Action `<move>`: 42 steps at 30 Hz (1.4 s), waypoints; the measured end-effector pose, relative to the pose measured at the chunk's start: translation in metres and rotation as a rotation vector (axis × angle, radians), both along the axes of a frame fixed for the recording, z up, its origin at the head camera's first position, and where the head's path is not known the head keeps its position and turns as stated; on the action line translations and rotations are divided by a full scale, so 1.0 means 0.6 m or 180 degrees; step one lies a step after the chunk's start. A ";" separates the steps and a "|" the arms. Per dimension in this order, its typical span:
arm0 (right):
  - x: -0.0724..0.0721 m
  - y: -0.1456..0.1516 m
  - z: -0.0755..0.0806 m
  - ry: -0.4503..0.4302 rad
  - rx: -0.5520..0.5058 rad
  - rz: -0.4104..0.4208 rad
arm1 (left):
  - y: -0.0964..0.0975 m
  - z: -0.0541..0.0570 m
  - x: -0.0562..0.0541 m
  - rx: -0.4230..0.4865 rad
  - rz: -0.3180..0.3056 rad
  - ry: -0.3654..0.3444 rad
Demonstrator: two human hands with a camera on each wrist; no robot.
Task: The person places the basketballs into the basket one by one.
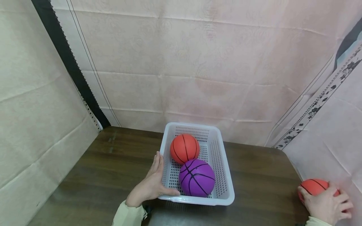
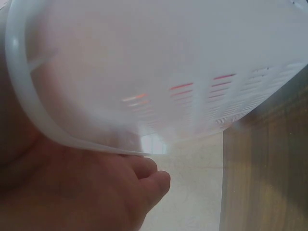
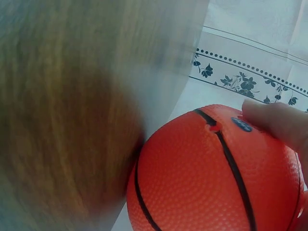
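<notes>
A white plastic basket (image 1: 227, 175) with slotted walls stands on the wooden table. Inside lie an orange toy basketball (image 1: 184, 148) and, nearer the front, a purple toy basketball (image 1: 197, 178). My left hand (image 1: 151, 185) holds the basket's front left corner, thumb at the front rim and fingers along the left wall. The left wrist view has that hand (image 2: 96, 187) close against the basket's outer side (image 2: 120, 53). Far to the right, my right hand (image 1: 328, 204) grips another orange toy basketball (image 1: 314, 185) at the table's right edge. Its black lines and a small dark label show in the right wrist view.
The dark wooden table (image 1: 127, 157) has a rounded far right corner. Pale cloth hangs behind it (image 1: 198, 62) and at both sides, with a flower-patterned border (image 1: 314, 110) on the right.
</notes>
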State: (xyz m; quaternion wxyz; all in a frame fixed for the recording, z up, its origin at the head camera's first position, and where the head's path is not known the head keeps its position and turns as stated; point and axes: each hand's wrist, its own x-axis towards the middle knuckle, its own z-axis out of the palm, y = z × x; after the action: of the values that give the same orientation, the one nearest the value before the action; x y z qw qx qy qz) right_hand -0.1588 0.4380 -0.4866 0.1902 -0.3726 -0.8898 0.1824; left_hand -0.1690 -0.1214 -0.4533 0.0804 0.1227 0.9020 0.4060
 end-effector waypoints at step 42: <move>-0.046 -0.132 0.051 0.0787 -0.0405 0.1138 | 0.002 0.002 0.001 -0.0041 0.0018 -0.0010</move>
State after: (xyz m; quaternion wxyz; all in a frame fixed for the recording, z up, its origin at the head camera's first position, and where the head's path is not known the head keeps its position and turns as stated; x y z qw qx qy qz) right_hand -0.1862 0.3586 -0.4560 0.2386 -0.1950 -0.8982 0.3133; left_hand -0.1685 -0.1204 -0.4524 0.0815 0.1190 0.9049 0.4005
